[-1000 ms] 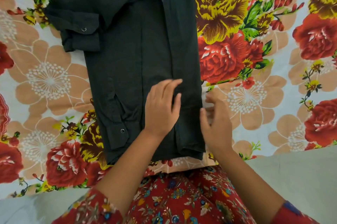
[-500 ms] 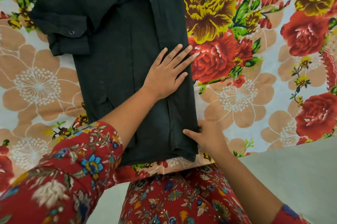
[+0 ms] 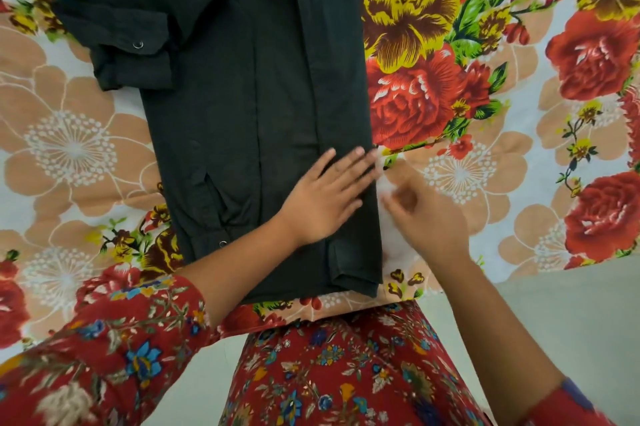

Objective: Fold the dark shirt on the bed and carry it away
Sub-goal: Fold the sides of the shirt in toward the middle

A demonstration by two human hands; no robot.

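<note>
Two hands: my left hand lies flat on the dark shirt.
Right hand: blurred; I cannot tell its grip.
Technique: I would smooth outward.

The person wears a red floral-print garment with matching sleeves.
</note>
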